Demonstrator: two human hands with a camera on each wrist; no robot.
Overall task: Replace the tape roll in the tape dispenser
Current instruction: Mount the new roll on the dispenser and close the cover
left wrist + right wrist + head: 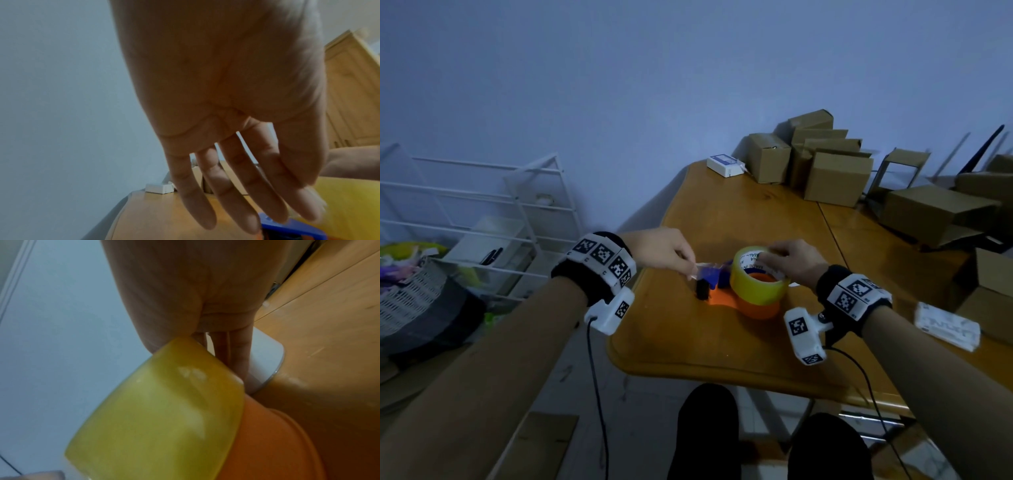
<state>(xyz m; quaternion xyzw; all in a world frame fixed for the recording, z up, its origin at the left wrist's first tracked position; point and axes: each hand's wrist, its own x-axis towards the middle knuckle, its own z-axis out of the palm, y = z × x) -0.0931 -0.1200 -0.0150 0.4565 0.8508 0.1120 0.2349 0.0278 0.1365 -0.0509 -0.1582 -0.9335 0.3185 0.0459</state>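
Both hands on yellow tape roll point(756, 281): right hand point(792, 260) gripping "MADE IN"-printed core, left hand point(666, 251) pinching tape end point(703, 269).

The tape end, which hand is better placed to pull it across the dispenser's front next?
Left, probably. The left hand already pinches the tape end over the dispenser's blue front, while the right hand grips the roll on the hub, steadying it.
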